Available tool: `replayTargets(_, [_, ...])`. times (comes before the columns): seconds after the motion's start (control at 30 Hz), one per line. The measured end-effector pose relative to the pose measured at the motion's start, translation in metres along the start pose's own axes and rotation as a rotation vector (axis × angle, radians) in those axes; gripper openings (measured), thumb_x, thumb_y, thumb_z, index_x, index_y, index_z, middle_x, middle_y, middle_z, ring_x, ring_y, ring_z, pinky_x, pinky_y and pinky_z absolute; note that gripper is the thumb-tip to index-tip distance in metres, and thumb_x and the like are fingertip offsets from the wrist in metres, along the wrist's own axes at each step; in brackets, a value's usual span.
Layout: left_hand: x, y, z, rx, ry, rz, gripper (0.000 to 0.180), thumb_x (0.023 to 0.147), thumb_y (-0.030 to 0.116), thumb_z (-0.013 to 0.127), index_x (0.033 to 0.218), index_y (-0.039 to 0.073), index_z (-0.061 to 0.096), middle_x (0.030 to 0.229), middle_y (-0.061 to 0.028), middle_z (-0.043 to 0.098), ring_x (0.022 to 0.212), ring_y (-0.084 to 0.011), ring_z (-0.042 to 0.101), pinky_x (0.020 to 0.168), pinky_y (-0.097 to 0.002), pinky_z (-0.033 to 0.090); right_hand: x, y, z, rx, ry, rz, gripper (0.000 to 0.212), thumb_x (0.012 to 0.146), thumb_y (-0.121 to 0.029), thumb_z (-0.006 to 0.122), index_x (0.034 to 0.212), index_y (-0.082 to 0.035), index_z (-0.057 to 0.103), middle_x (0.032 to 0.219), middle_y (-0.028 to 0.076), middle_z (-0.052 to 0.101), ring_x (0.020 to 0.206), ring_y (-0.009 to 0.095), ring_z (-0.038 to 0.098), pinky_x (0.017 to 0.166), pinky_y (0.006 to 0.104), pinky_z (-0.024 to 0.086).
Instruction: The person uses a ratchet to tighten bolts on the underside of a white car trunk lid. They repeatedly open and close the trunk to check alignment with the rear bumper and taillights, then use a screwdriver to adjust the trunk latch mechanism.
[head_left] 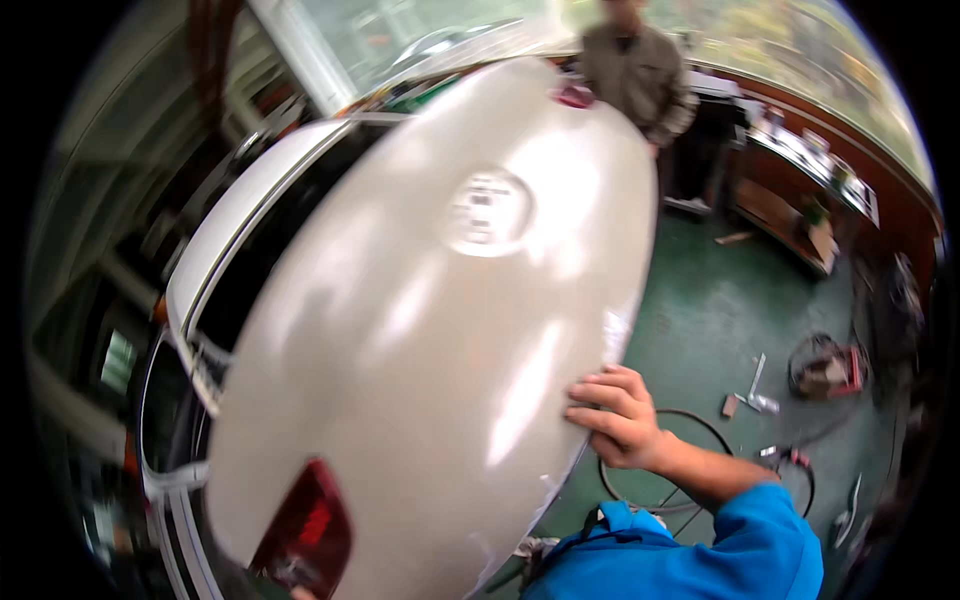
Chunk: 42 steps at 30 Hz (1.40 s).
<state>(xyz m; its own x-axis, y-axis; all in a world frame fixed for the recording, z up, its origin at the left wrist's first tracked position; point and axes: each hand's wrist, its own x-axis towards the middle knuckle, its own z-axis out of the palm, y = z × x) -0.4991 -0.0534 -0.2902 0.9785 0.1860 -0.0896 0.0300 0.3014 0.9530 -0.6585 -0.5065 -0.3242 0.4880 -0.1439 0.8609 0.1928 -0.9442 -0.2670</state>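
The head view showed your right hand point(622, 415) clasping the glossy, curved beige car panel point(410, 340) beside the white metal car body point(222, 225), left hand point(302, 593) unreadable, apparently mid-carry, calling for level support.

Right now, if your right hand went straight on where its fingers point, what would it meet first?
The pale panel; fingers of the right hand appear to touch it, so they'd probably slide across its face.

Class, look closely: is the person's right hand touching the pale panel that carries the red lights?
Touching. The head view shows the right hand at the edge of the pale panel, its fingers lying over the face.
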Motion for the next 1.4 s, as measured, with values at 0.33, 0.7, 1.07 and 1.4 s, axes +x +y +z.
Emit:
replayTargets(0.33, [-0.013, -0.228, -0.063, 0.041, 0.064, -0.331, 0.071, 0.096, 0.062, 0.059, 0.14, 0.007, 0.051, 0.134, -0.0091, 0.058, 0.119, -0.0251, 0.056, 0.099, -0.0508, 0.047, 0.063, 0.016, 0.034, 0.164, -0.117, 0.154, 0.033, 0.084, 0.006, 0.061, 0.117, 0.004, 0.065, 0.114, 0.019, 0.067, 0.104, 0.035, 0.066, 0.093, 0.0381, 0.051])
replayTargets(0.7, [-0.033, -0.358, -0.036, 0.222, 0.206, -0.442, 0.078, 0.095, 0.074, 0.048, 0.095, -0.004, 0.059, 0.092, -0.0171, 0.061, 0.09, -0.03, 0.058, 0.088, -0.0395, 0.046, 0.104, -0.025, 0.158, 0.221, -0.933, -0.42, 0.072, 0.089, -0.054, 0.065, 0.137, -0.001, 0.058, 0.146, 0.021, 0.052, 0.135, 0.042, 0.047, 0.111, 0.0504, 0.038])
replayTargets(1.07, [0.001, -0.453, -0.042, 0.24, 0.352, -0.546, 0.088, 0.084, 0.086, 0.049, 0.093, -0.001, 0.055, 0.073, -0.0068, 0.056, 0.057, -0.0175, 0.056, 0.05, -0.0337, 0.048, 0.054, -0.024, 0.203, 0.133, -0.883, -0.414, 0.067, 0.102, -0.055, 0.046, 0.141, -0.002, 0.056, 0.147, 0.022, 0.052, 0.137, 0.043, 0.046, 0.114, 0.0516, 0.035])
replayTargets(1.4, [-0.001, -0.408, -0.047, -0.079, 0.097, -0.672, 0.111, 0.079, 0.088, 0.053, 0.143, -0.002, 0.042, 0.129, -0.0144, 0.055, 0.105, -0.0242, 0.063, 0.079, -0.0351, 0.054, 0.044, -0.019, 0.203, 0.08, -0.872, -0.411, 0.064, 0.103, -0.051, 0.044, 0.141, 0.0, 0.055, 0.147, 0.023, 0.052, 0.137, 0.044, 0.046, 0.114, 0.0522, 0.035])
